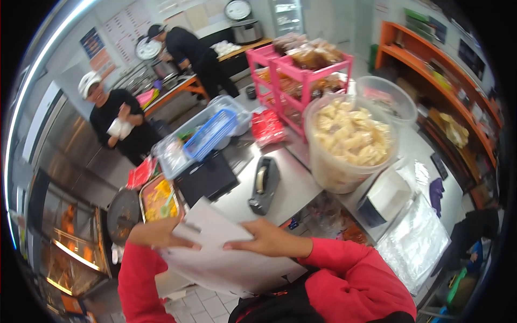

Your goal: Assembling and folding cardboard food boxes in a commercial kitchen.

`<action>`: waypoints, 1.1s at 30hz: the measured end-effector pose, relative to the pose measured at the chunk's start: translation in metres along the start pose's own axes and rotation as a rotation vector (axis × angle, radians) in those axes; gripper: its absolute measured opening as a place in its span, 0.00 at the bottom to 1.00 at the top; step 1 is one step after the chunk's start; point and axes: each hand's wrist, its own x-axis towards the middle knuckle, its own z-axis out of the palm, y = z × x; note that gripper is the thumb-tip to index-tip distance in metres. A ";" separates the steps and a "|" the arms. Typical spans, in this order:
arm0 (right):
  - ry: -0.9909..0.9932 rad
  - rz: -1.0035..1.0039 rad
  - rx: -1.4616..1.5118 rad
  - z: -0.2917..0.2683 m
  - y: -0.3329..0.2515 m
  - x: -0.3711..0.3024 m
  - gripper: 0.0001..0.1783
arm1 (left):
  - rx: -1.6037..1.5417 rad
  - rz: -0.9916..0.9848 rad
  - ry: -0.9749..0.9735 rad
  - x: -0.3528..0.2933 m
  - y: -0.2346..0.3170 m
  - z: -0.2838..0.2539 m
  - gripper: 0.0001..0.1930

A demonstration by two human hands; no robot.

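A large white paper piece, either a sheet or a flat bag, hangs in front of my body, tilted and slightly curved. My left hand grips its left side, the thumb lying over the near face. On the upper right, my right hand pinches the paper, its thumb pointing left and the other fingers partly hidden. Just beyond the paper on the metal table stands a black tape dispenser with a roll in it. Left of that lies a flat black case or tray. A metal tray of yellow food sits nearest my left hand.
A large tub of bagged pale food and a pink rack stand far right. Blue baskets sit beyond the black case. Plastic bags lie right. Two people stand far left, near a lit food cabinet.
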 end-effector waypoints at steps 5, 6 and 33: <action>-0.007 -0.128 0.066 -0.041 -0.027 -0.053 0.22 | 0.076 0.169 0.142 -0.018 0.055 0.014 0.21; 0.070 -0.187 0.137 -0.050 -0.026 -0.067 0.19 | 0.124 0.165 0.153 -0.019 0.071 0.012 0.21; 0.955 -0.295 -0.724 -0.325 -0.204 -0.251 0.23 | -0.070 -0.013 1.163 -0.006 0.170 0.013 0.26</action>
